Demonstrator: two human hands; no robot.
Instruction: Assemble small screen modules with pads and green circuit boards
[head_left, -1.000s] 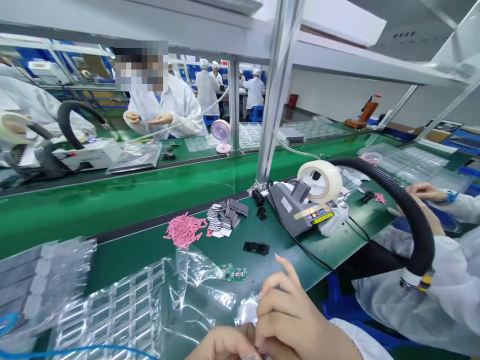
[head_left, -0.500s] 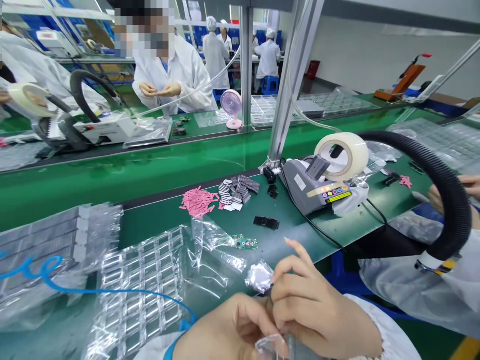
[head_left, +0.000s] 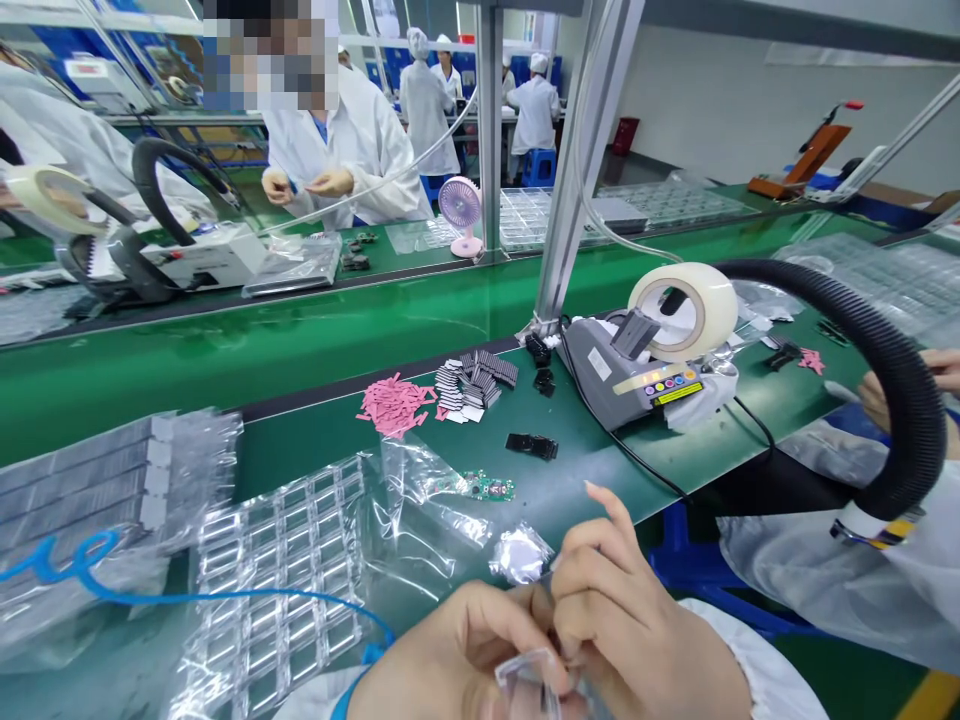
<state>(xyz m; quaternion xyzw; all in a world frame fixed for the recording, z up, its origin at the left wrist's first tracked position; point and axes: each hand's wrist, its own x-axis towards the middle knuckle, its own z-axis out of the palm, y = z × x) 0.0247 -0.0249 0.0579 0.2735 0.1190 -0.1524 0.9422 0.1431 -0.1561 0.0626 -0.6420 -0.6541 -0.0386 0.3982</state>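
At the bottom edge, my left hand (head_left: 442, 660) is closed on a small clear plastic piece (head_left: 529, 680) with squared edges. My right hand (head_left: 637, 635) meets it there, thumb and fingers pinched together and the little finger raised. What the right fingertips grip is hidden behind the hand. Just beyond my hands lies a shiny silvery wad (head_left: 520, 553). A green circuit board (head_left: 487, 487) rests on the clear plastic film (head_left: 412, 510), and black strips (head_left: 532, 445) lie behind it. A blue band with a coiled cord (head_left: 285, 592) circles my left wrist.
Left of my hands is a clear compartment tray (head_left: 285, 570), with bagged grey parts (head_left: 90, 480) beyond. Pink strips (head_left: 396, 402) and grey-white pieces (head_left: 476, 382) are piled behind. A tape dispenser (head_left: 637, 375) and a black hose (head_left: 862, 340) stand to the right. Co-workers sit opposite and at right.
My hands have shifted slightly, the clear piece turning a little between them. My right little finger has moved a bit to the right. The parts on the bench lie as before.
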